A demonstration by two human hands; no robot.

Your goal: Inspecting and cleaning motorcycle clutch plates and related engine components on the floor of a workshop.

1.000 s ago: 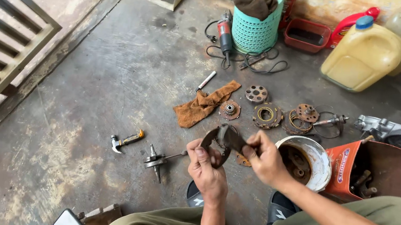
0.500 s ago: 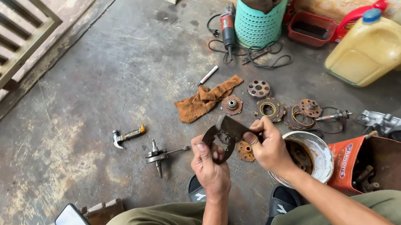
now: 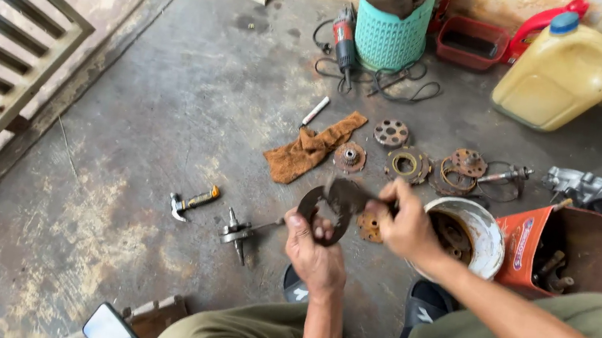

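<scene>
Though both hands work in plain sight, much of what they hold is masked: the left hand point(image 3: 316, 250) covers the lower arc of a dark curved metal piece point(image 3: 323, 208), and the right hand point(image 3: 407, 222) hides the far end of a second dark metal part point(image 3: 349, 195), so how the two pieces meet cannot be made out. A rusty gear-like disc point(image 3: 368, 226) on the floor is half hidden behind them. The white bowl point(image 3: 485, 239) is partly blocked by the right wrist, and the orange carton point(image 3: 579, 250) runs off toward the right edge with bolts dim inside.

The curved piece is a blackened, crescent-shaped plate of greasy steel. On the stained concrete floor point(image 3: 171, 116) lie round rusted toothed parts point(image 3: 407, 164), a crumpled brown rag point(image 3: 311, 147), a small hammer point(image 3: 191, 200) and a crank-shaped steel part point(image 3: 237, 231). Farther back stand a ribbed teal plastic basket point(image 3: 391, 28) and a yellowish jug point(image 3: 557, 74).

The left hand is closed around the crescent from below, fingers curled through its opening. The right hand pinches the second part tightly, held just above the floor in front of the knees.
</scene>
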